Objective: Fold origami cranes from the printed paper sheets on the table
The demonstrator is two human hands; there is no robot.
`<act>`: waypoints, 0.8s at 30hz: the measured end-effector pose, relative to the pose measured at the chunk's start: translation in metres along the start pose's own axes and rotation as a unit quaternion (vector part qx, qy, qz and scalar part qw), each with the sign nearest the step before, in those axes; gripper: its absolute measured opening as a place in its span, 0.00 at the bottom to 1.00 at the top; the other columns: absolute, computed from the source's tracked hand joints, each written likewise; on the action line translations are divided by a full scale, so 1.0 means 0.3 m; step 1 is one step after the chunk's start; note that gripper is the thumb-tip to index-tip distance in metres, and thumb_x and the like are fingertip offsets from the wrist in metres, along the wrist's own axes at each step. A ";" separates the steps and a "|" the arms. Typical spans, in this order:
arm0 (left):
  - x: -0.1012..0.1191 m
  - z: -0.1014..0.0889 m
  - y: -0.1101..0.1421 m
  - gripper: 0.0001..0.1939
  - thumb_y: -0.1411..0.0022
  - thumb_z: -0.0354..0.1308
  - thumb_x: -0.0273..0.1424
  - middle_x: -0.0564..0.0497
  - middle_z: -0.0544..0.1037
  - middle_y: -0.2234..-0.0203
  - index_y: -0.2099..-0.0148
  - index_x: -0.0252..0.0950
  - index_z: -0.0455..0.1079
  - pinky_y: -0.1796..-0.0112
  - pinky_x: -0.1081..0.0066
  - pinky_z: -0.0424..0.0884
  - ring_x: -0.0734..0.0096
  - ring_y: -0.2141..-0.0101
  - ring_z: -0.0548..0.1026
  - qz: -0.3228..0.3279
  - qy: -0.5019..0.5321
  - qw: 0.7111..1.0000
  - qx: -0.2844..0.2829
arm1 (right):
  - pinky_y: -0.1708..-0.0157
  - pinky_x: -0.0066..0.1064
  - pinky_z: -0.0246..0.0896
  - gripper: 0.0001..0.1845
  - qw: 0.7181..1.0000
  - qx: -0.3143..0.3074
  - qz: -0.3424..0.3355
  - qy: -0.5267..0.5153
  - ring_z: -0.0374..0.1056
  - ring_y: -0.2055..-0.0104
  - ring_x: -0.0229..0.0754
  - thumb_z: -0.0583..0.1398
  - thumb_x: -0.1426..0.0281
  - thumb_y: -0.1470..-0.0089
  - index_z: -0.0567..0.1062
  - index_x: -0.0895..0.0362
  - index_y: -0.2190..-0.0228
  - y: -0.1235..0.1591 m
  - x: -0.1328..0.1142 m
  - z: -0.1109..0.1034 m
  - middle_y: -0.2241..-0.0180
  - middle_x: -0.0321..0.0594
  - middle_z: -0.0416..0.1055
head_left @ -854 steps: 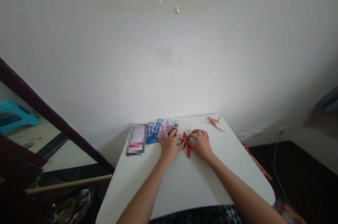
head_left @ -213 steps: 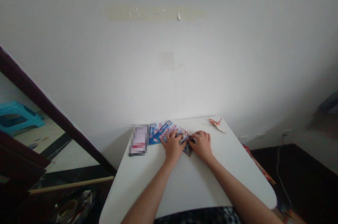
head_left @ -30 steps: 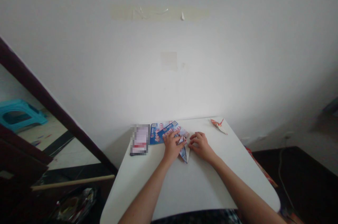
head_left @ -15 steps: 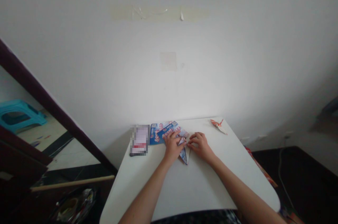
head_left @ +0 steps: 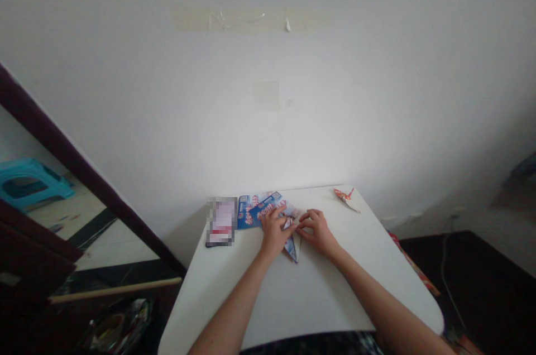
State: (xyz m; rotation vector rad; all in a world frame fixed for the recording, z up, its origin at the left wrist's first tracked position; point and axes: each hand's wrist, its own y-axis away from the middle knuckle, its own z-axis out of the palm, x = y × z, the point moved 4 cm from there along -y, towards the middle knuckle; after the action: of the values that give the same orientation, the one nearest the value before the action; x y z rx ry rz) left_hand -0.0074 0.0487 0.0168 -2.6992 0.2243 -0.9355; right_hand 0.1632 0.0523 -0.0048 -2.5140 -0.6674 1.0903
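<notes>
A partly folded piece of printed paper (head_left: pixel 292 249), blue, white and pink with a pointed end toward me, lies on the white table (head_left: pixel 310 299). My left hand (head_left: pixel 275 232) grips its left side, thumb on top and fingers spread over the sheets behind. My right hand (head_left: pixel 316 229) pinches the paper's right edge between thumb and forefinger. Beneath and beyond my left hand are printed blue sheets (head_left: pixel 248 218), overlapping each other. Fingers cover part of the folds.
A folded orange-and-white paper crane (head_left: pixel 345 198) sits at the table's back right. A phone (head_left: pixel 221 224) with a blurred-out screen lies at the left edge. The wall (head_left: pixel 268 148) rises behind the table. A blue stool (head_left: pixel 36 179) shows in a mirror at left.
Both hands stay almost in place on the folded paper. Its near tip has shifted very slightly toward me.
</notes>
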 end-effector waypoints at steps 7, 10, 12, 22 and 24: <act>-0.003 0.000 0.000 0.07 0.38 0.62 0.36 0.52 0.74 0.40 0.68 0.42 0.79 0.37 0.42 0.53 0.53 0.39 0.65 0.001 0.009 1.000 0.008 | 0.45 0.45 0.61 0.04 1.000 0.003 0.004 -0.009 0.63 0.46 0.52 0.66 0.67 0.44 0.83 0.49 0.70 -0.003 0.013 0.002 0.58 0.43 0.75; -0.003 -0.001 0.002 0.08 0.38 0.61 0.35 0.51 0.75 0.41 0.67 0.43 0.80 0.37 0.43 0.54 0.54 0.40 0.67 -0.002 0.011 1.000 0.024 | 0.44 0.46 0.61 0.04 1.000 0.000 0.007 -0.014 0.63 0.46 0.51 0.65 0.67 0.44 0.83 0.49 0.69 -0.002 0.014 0.003 0.58 0.43 0.75; -0.005 -0.004 0.003 0.07 0.38 0.62 0.35 0.51 0.75 0.42 0.67 0.43 0.80 0.37 0.44 0.54 0.55 0.41 0.68 -0.004 0.012 0.999 0.040 | 0.44 0.46 0.61 0.04 1.000 -0.004 0.007 -0.012 0.63 0.46 0.51 0.66 0.67 0.45 0.83 0.49 0.69 0.000 0.013 0.005 0.57 0.42 0.75; -0.018 -0.020 0.005 0.04 0.43 0.67 0.36 0.51 0.78 0.47 0.68 0.45 0.81 0.40 0.49 0.59 0.56 0.45 0.72 0.007 0.047 0.994 0.095 | 0.44 0.46 0.60 0.05 1.000 -0.015 0.003 0.001 0.62 0.46 0.52 0.65 0.68 0.44 0.83 0.50 0.70 0.002 0.004 0.004 0.58 0.43 0.75; -0.017 -0.020 0.007 0.03 0.42 0.67 0.35 0.50 0.78 0.47 0.68 0.45 0.81 0.41 0.49 0.59 0.56 0.45 0.71 0.015 0.050 0.994 0.100 | 0.45 0.46 0.60 0.04 1.000 -0.010 0.000 -0.001 0.63 0.46 0.52 0.65 0.68 0.45 0.83 0.50 0.70 0.001 0.003 0.003 0.59 0.43 0.75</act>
State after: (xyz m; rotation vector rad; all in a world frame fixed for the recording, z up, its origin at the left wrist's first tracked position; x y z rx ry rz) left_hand -0.0151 0.0468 0.0177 -2.4644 0.1809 -1.0269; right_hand 0.1630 0.0525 -0.0061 -2.5293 -0.6815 1.0906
